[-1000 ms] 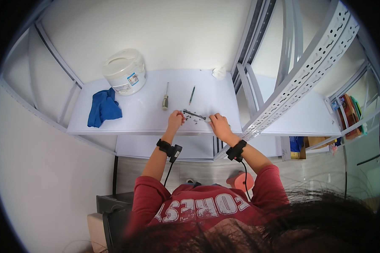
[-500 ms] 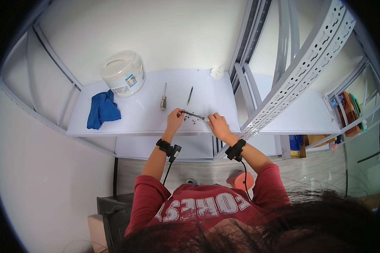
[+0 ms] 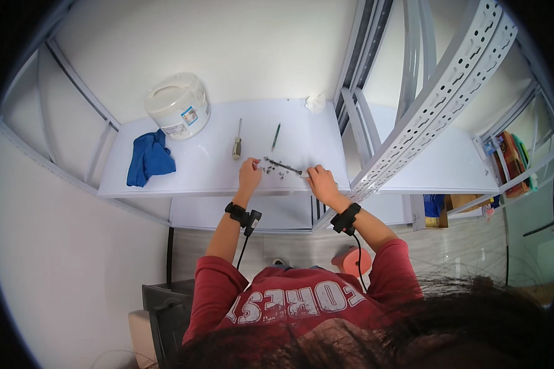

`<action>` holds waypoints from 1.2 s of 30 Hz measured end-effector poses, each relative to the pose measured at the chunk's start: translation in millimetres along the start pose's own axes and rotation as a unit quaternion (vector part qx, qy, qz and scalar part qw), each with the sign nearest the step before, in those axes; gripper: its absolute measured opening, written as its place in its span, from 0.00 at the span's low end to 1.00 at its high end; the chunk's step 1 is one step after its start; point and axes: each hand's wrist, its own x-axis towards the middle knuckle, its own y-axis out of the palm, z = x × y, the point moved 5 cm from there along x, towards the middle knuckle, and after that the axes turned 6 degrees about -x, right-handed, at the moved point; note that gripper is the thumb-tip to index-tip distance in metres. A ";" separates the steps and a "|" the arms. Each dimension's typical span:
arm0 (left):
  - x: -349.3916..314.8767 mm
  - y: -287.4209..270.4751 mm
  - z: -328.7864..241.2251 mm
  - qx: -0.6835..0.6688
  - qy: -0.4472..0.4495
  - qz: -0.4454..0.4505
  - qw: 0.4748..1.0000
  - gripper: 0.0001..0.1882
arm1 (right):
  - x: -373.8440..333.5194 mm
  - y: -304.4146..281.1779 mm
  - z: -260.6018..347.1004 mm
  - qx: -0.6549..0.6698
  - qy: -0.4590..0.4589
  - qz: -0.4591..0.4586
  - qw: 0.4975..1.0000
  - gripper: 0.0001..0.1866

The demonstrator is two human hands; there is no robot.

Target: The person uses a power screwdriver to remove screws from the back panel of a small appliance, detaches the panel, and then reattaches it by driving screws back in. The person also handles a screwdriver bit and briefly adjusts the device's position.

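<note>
A slim dark rod (image 3: 285, 166) with small metal fittings at its ends slants above the shelf board. My right hand (image 3: 321, 183) is closed on the rod's right end, where something small and whitish shows at the fingertips. Just off the rod's left end is my left hand (image 3: 250, 174), its fingers bent together; whatever they may hold is too small to make out. Several small metal pieces (image 3: 282, 174) lie scattered on the board between the hands. Behind them rest a screwdriver (image 3: 237, 147) with a greyish handle and a green pencil (image 3: 276, 136).
On the white shelf board (image 3: 206, 175), a white lidded bucket (image 3: 177, 104) stands at the back left beside a blue cloth (image 3: 150, 158). Crumpled white tissue (image 3: 315, 103) lies at the back right. A perforated metal post (image 3: 434, 104) rises right of my right arm.
My left hand has come off the rod's left end and drawn slightly left, baring the fitting there. The right hand keeps its hold, with little movement.
</note>
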 end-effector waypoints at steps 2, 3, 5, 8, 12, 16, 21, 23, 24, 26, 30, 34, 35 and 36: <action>-1.5 1.6 1.8 -0.060 0.028 0.015 0.998 0.14 | -1.3 -0.2 1.1 0.006 -0.001 0.010 1.000 0.10; -3.6 2.2 0.6 -0.090 0.041 0.022 0.995 0.15 | -2.4 -0.6 1.2 0.008 -0.008 0.007 1.000 0.10; -9.3 8.5 -2.2 -0.182 -0.031 0.069 0.980 0.16 | -4.8 -2.2 0.9 0.011 -0.022 0.001 1.000 0.09; -22.3 16.2 -11.5 -0.255 -0.061 0.090 0.961 0.17 | -8.7 -5.0 2.3 0.011 -0.036 0.028 0.999 0.08; -42.1 12.2 -13.8 -0.282 -0.054 0.073 0.955 0.16 | -15.8 -16.5 10.8 0.019 -0.083 0.031 0.996 0.08; -66.1 12.0 -22.0 -0.291 -0.073 0.062 0.952 0.14 | -27.2 -24.3 8.6 0.027 -0.120 0.043 0.991 0.08; -113.1 13.7 -36.9 -0.291 -0.078 -0.005 0.954 0.09 | -47.4 -32.5 0.3 0.043 -0.149 0.087 0.984 0.09; -135.4 15.1 -38.2 -0.283 -0.100 -0.036 0.953 0.06 | -56.9 -32.0 -3.3 0.050 -0.168 0.099 0.980 0.09; -149.3 17.4 -39.0 -0.281 -0.114 -0.051 0.952 0.05 | -63.8 -33.3 -4.0 0.062 -0.188 0.093 0.976 0.09; -175.5 23.2 -43.8 -0.265 -0.165 -0.086 0.946 0.07 | -79.2 -35.9 -7.3 0.085 -0.223 0.082 0.968 0.09; -234.5 15.6 -33.0 -0.177 -0.196 -0.151 0.953 0.18 | -102.3 -36.1 9.7 0.098 -0.279 0.135 0.946 0.08; -290.9 2.1 -33.8 -0.269 -0.258 -0.236 0.897 0.25 | -120.0 -31.6 30.5 0.116 -0.335 0.165 0.920 0.09; -303.6 -2.5 -39.7 -0.302 -0.257 -0.257 0.881 0.26 | -124.2 -29.0 35.8 0.120 -0.347 0.171 0.914 0.09; -317.9 -8.5 -41.1 -0.332 -0.253 -0.282 0.864 0.27 | -128.2 -29.1 45.5 0.126 -0.360 0.175 0.908 0.09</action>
